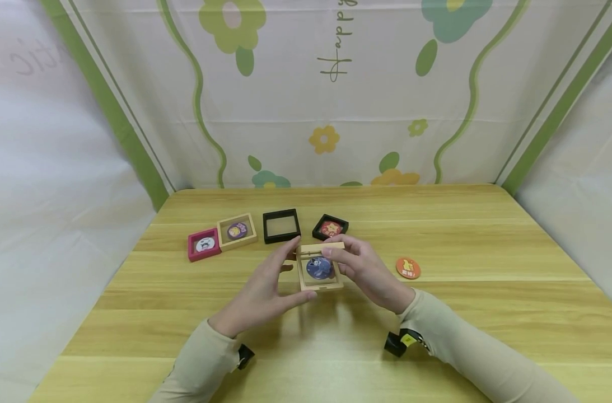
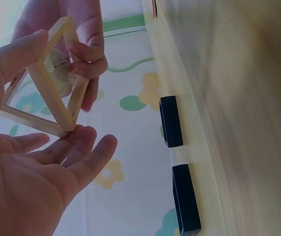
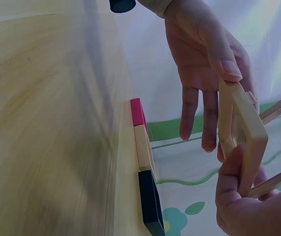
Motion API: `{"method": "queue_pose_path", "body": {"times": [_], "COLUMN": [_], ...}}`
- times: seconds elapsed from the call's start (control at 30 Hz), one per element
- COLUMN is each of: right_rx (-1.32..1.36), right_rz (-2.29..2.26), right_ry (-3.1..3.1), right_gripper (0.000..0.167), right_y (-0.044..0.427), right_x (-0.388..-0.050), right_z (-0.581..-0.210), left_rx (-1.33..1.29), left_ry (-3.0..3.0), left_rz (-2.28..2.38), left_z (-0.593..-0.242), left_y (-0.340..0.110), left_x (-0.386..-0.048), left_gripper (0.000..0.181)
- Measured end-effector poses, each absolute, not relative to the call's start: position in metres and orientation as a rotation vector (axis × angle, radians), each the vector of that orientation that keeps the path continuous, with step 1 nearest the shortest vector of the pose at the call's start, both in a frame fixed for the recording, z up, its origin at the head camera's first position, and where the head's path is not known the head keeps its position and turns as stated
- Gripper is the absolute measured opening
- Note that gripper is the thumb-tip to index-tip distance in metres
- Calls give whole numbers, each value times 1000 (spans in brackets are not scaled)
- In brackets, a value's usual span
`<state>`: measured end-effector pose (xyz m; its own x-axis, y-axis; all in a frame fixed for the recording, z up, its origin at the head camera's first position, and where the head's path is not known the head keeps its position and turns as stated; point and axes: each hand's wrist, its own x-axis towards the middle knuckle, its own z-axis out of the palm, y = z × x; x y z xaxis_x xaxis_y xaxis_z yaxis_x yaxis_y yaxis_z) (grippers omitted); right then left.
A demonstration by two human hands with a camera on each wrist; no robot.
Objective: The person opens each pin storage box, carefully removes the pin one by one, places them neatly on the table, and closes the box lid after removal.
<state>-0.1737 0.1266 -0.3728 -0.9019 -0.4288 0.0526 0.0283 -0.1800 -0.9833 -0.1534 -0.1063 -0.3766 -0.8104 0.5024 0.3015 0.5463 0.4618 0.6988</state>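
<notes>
Open beige frame held up between two hands, blue disc inside

The open beige frame (image 1: 311, 247) is up off the table (image 1: 487, 252), in front of the person, directly between the left hand (image 1: 264, 292) and the right hand (image 1: 368, 274). Right hand pinches the frame at its right and far side, thumb over the far bar. Left hand spans wide in a C, thumb at the near edge, fingers toward the far left corner; fingertips touch the frame's edge in the left wrist view.

Key relation: two leaves stand apart in a V, joined along one edge. The blue disc (image 1: 319, 268) lies right of the left palm, its rim close to the right thumb. It seems to sit against the right-hand leaf, but reflections and overlap make that uncertain. Frame is squarish, disc round, so no real long axis.

Materials: smooth, matte rims, plastic-looking; clear film panes; glossy printed disc. Table has striped wood grain.

Beyond the hands: pink frame (image 1: 205, 255) touching a pale frame (image 1: 237, 244), each with a round badge; then a black frame (image 1: 281, 238), and a second black frame (image 1: 319, 235) with a red badge (image 1: 331, 228). Flat orange disc (image 1: 409, 268) lies apart, right of the right hand.
</notes>
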Motion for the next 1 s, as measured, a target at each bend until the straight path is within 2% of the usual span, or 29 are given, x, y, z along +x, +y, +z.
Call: {"method": "queue_pose_path", "body": {"times": [0.17,0.47,1.0], "right_rx": [-447,-401,-365], "right_rz": [-2164,-2183,-2183], "right_ry": [1752,1713,1714], "right_gripper": [41,56,54], "right_y": [127,128,128], "right_x": [-175,-175,-177], "right_z": [-373,-371,-371], "left_rx": [-936,-980,-977], "left_ry": [-2666,-2661,-2682], "left_rz": [-1287,-1301,-1323], "left_z": [-376,-378,-378], "left_y": [-106,-106,-107], "left_x": [-153,-154,-153], "left_gripper": [99,99,99]}}
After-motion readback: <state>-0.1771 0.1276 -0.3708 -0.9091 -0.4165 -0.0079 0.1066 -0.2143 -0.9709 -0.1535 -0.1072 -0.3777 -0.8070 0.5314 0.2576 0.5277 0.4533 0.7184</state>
